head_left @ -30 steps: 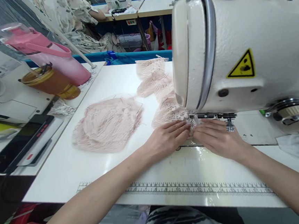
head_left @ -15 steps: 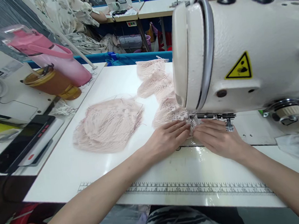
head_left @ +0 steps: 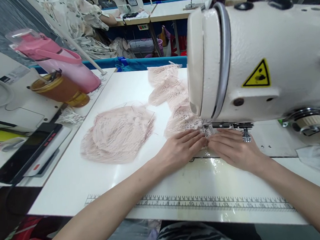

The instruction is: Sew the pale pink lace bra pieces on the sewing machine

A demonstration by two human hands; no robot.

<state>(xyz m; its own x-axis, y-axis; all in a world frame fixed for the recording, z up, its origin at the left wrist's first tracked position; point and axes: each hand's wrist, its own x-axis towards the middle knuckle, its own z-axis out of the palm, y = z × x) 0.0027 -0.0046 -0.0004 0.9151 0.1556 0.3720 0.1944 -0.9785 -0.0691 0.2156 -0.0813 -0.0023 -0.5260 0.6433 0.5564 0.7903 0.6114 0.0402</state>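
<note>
My left hand lies with its fingers stretched out over the near edge of a pale pink lace piece. Just right of the needle area, my right hand rests flat, fingers extended under the sewing machine head. Between the two sets of fingertips a small strip of the lace shows by the presser foot; the fingertips partly cover it. The needle itself is hard to make out. The lace runs back from my left hand in a loose, wavy chain along the machine's left side.
A pile of pink lace pieces lies on the white table to the left. A ruler strip runs along the front edge. Further left stand a pink bottle, an amber cup and a black control panel. Another person's arm is behind.
The whole view has shifted slightly right and down. My hands stay by the presser foot, the left fingertips a little closer to the right ones; the lace has barely moved.
</note>
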